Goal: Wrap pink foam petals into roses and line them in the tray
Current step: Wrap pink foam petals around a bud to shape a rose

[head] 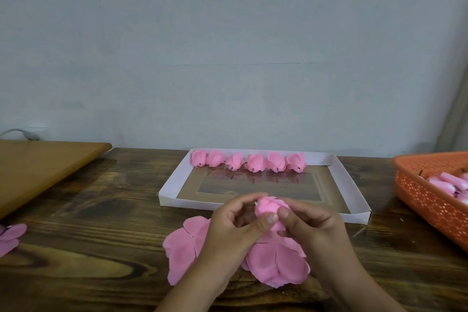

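Head view: a dark, strongly grained wooden table (83, 213) runs from edge to edge, backed by a bare pale grey-blue wall (228, 45). At 9 o'clock a lighter brown board (43, 167) lies on the table, its rounded corner pointing toward the centre; a grey cable (22, 133) shows behind it against the wall. At 12 o'clock from the hands sits the white tray (353, 186), shallow-walled, with a brown glossy floor. Six finished roses (248, 161) stand in one row along its far wall, touching one another; the near part of its floor is bare. At 3 o'clock an orange perforated basket (430, 200) runs off the frame, with pink pieces inside.

Just in front of the tray's near wall, the left hand (235, 225) and right hand (311, 223) meet around a half-wrapped pink bud (269, 206). Both hands are curled on it, thumbs pressed side by side against its front. Loose pink foam petals (277, 265) spread flat on the table beneath the hands, from 6 to 8 o'clock. More petals (10, 237) lie cut off at the left edge.

Bare table lies between the board and the tray, and between the tray and the basket.
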The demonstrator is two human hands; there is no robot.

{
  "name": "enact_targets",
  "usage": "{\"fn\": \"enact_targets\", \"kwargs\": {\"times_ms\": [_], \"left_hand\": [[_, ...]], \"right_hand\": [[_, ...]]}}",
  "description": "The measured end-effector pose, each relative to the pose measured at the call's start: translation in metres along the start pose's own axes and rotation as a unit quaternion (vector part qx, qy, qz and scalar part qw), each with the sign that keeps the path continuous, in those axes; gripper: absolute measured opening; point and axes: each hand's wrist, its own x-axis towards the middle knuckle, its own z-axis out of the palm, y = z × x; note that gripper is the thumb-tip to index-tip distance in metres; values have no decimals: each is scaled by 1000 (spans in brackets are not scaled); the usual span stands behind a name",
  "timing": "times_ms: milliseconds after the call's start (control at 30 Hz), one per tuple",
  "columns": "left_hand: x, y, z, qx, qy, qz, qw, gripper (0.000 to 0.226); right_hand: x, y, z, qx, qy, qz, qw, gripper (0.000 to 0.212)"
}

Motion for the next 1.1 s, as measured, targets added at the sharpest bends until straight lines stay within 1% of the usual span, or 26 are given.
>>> {"fn": "enact_targets", "kwargs": {"times_ms": [100,167,300,367,433,533,600,633,700,900,1033,1100], "left_hand": [[-1,0,-1,5,4,8,1000,46],[-1,1,-2,6,5,13,1000,42],[1,4,-4,18,-15,5,1000,28],[1,3,-4,22,-23,4,999,23],[2,0,-5,37,-13,1,999,20],[4,-3,-7,59,4,-12,998,23],[4,-5,-6,76,-4,-7,997,23],[4,-5,-6,89,-11,-2,996,27],[3,-6,-6,106,-23,7,994,32],[3,-6,-5,110,-33,32,993,21],[3,-9,-4,100,-15,24,995,14],[3,-12,-4,94,-5,16,995,12]], "right_hand": [[1,-1,-2,130,-36,112,984,23],[1,-2,-2,152,-44,136,978,24],[3,-2,-5,59,-33,111,992,27],[3,-1,-6,38,-24,101,994,27],[2,-1,-6,22,-16,91,996,27],[2,-3,-3,-18,-6,75,997,30],[2,-4,-1,-26,-7,75,997,37],[2,-4,-1,-29,-7,77,997,39],[2,-5,-1,-31,-2,83,996,40],[2,-5,-1,-44,12,79,996,24],[2,-4,-1,-53,9,72,996,21],[1,-2,-1,-55,9,75,996,23]]}}
